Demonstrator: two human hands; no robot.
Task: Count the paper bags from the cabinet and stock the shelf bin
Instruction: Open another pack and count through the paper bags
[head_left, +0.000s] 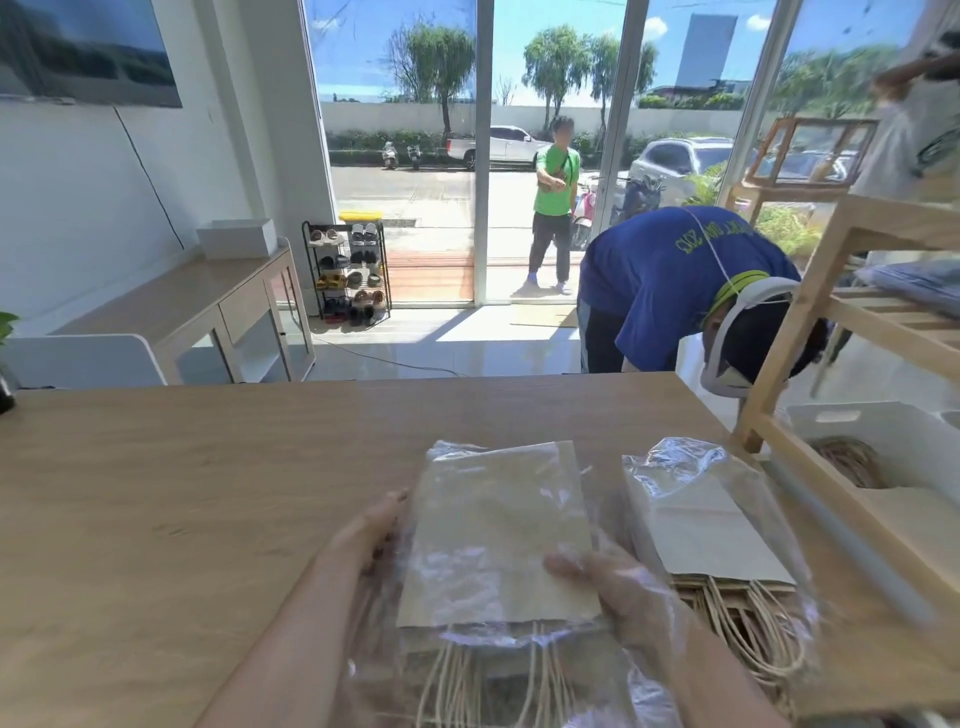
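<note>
Closest to the camera, both hands hold a pack of paper bags (493, 530) just above the table (208, 493). The bags lie flat in a stack with their cord handles (467, 686) pointing back at the person. The left hand (371, 535) grips the left edge, fingers curled along the side. The right hand (613, 587) has its thumb on top of the stack near the lower right corner and shows through the clear wrapper (462, 457), so it seems to have reached inside. That would suit drawing the bags out to count them, one hand steadying the pack while the other works.

Just beside it on the right, a second pack (711, 525) rests on the table in its own loose wrapper, handles the same way, probably waiting its turn. Whether the two packs touch I cannot tell.

Further right stands a wooden shelf (795, 332). A white bin (872, 421) sits in its lower level, already holding what look like brown bags with cord handles, so I judge this is where the counted bags go. It is near enough to fill without stepping away.

Beyond the table's far edge, a person in a blue shirt (675, 270) bends low beside the shelf. Against the left wall is a low cabinet (208, 301), with a shoe rack (348, 270) by the glass door (405, 156). Outside, a person in a green shirt (556, 182) stands in the sun.
</note>
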